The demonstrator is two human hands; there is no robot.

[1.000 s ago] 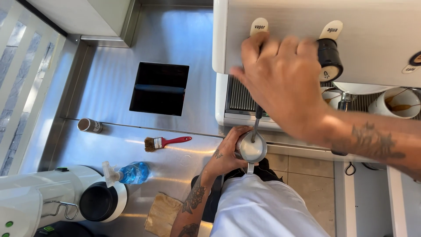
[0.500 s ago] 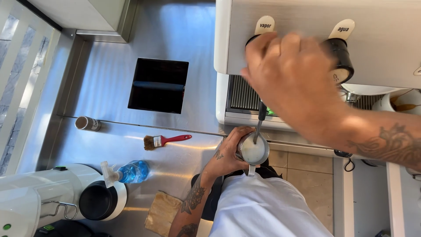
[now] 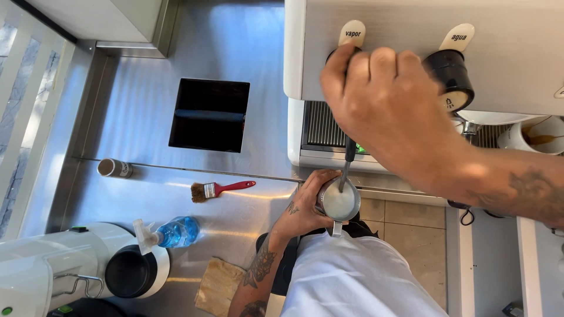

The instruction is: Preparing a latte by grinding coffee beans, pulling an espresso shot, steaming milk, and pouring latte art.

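Milk jug (image 3: 341,202) was gripped by L hand (image 3: 305,205), fingers wrapped round its side, held under espresso machine (image 3: 423,35) just off the counter (image 3: 235,47) edge, above tiled floor. Steam wand (image 3: 348,161) was dipped into the white milk in the jug. R hand (image 3: 385,100) was closed round the steam knob (image 3: 343,56) on machine front; knob mostly hidden by fingers. Second black knob (image 3: 451,76) sat just beside R hand, untouched. On counter, well apart from hands: red-handled brush (image 3: 220,189), blue spray bottle (image 3: 170,232), small can (image 3: 114,168), brown cloth (image 3: 218,287), grinder (image 3: 64,270). Square knock-box opening (image 3: 210,114) was set in counter. Cup (image 3: 531,136) was seen on machine tray at R.
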